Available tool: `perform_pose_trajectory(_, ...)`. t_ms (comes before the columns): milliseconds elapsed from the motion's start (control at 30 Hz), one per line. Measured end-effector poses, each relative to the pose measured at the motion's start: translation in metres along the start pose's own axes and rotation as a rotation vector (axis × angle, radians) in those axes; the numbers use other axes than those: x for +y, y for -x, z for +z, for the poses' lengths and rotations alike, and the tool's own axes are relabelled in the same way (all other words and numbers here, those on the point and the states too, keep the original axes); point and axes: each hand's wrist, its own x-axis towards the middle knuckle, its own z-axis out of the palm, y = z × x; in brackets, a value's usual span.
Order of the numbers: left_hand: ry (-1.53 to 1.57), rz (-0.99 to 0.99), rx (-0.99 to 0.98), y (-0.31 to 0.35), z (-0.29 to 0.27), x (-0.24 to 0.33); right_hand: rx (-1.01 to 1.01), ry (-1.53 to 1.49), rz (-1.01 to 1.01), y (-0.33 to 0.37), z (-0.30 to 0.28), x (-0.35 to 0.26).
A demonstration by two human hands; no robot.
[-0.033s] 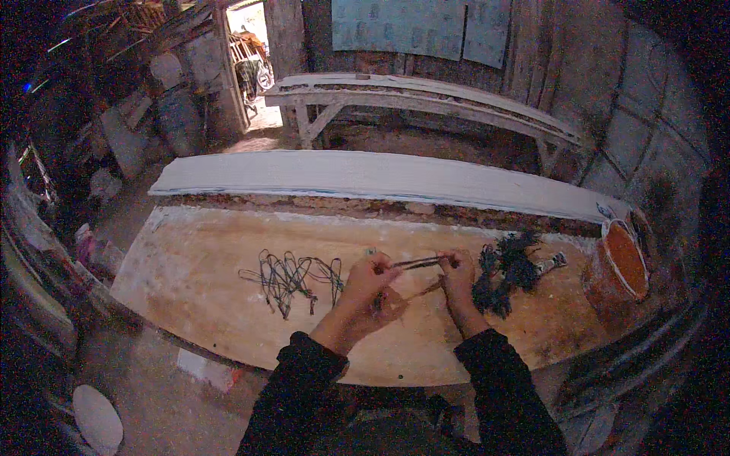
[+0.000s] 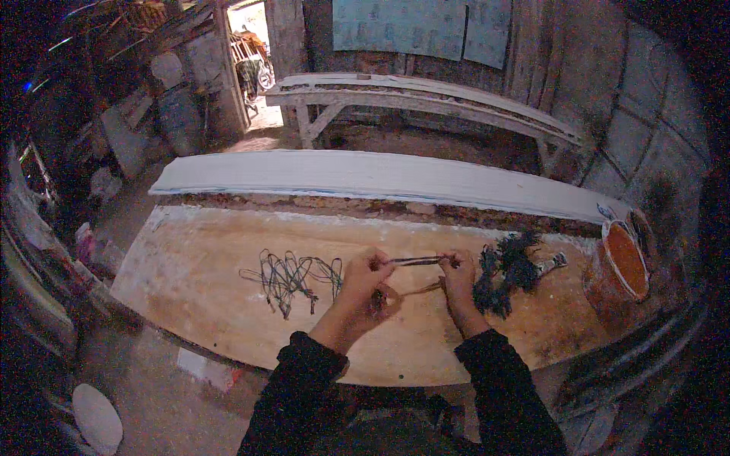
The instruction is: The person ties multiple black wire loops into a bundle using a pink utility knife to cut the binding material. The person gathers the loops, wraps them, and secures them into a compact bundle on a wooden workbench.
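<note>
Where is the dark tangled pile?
In the head view, the pile lies right of centre on the tabletop, between the right hand and the orange bucket.

dark cord (image 2: 417,262) | seemingly doubled | straight, near-level | fingers (image 2: 386,270) at both ends

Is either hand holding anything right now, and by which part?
Both: a thin dark cord, pinched at either end of its visible span, left by the left hand, right by the right hand. The fingers hide its tips.
</note>
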Motion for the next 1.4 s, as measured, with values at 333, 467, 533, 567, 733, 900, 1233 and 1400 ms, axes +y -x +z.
perform_pose_trajectory(333, -0.304, 0.064, 0.372, -0.007, -0.019, 0.029, -0.626, -0.47, 0.365, 0.037, -0.013, -0.098)
perform_pose_trajectory(467, -0.265, 0.025, 0.366, -0.012, -0.027, 0.016, -0.9, -0.581, 0.619, 0.044, -0.019, -0.127)
perform_pose_trajectory(533, -0.428, 0.168, 0.342, -0.024, -0.036, -0.012, -0.88, -0.555, 0.564, 0.043, -0.018, -0.134)
perform_pose_trajectory(567, -0.293, 0.137, 0.31, -0.03, -0.038, -0.028, -0.863, -0.536, 0.473, 0.043, -0.016, -0.132)
perform_pose_trajectory(733, 0.215, -0.097, 0.11, -0.014, -0.013, -0.014, -0.712, -0.506, 0.204, 0.034, -0.013, -0.087)
perform_pose_trajectory(900, 0.493, -0.323, -0.189, 0.022, 0.006, 0.028, -0.44, -0.495, 0.583, 0.027, -0.011, -0.117)
perform_pose_trajectory(1233, 0.391, -0.275, -0.694, 0.021, 0.008, 0.014, -0.131, -0.246, 0.201, -0.001, -0.003, -0.02)
perform_pose_trajectory(1400, 0.271, -0.086, -0.335, 0.003, -0.004, -0.009, -0.054, -0.166, 0.342, 0.004, 0.001, -0.039)
